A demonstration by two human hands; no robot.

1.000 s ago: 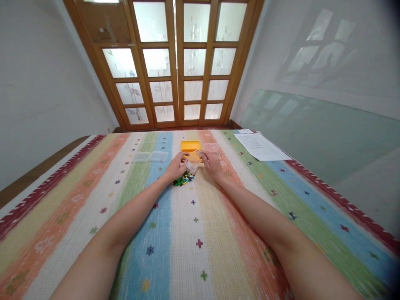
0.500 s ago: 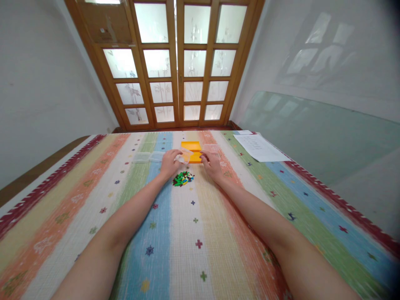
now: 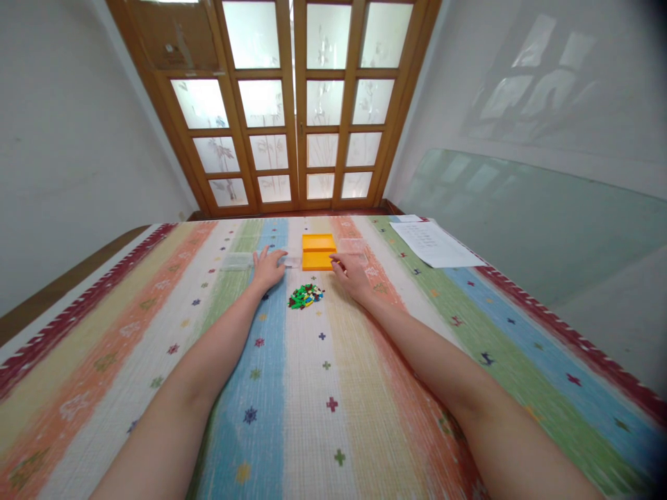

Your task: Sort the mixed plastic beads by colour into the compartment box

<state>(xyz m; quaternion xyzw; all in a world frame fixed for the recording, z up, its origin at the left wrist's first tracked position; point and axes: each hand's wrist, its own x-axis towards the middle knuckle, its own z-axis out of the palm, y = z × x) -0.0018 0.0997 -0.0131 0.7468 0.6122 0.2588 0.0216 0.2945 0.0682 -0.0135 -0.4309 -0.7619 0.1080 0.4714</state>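
The left hand [image 3: 268,269] is holding its fingers apart beside a clear plastic box [image 3: 293,263]. Whether the right hand [image 3: 352,275] is gripping the orange tray [image 3: 317,262], I cannot tell. Small bricks [image 3: 305,297] are lying piled nearer the person.

On our table [image 3: 310,410] we see a yellow tray [image 3: 319,261] between clear boxes [image 3: 237,262] toward the far edge — pieces [image 3: 305,297] nearer our edge, paper [image 3: 436,244] by the far right corner.

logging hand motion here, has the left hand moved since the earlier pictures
Yes. The left hand has moved leftward, away from the orange trays, which sit in the same place on the striped tablecloth.
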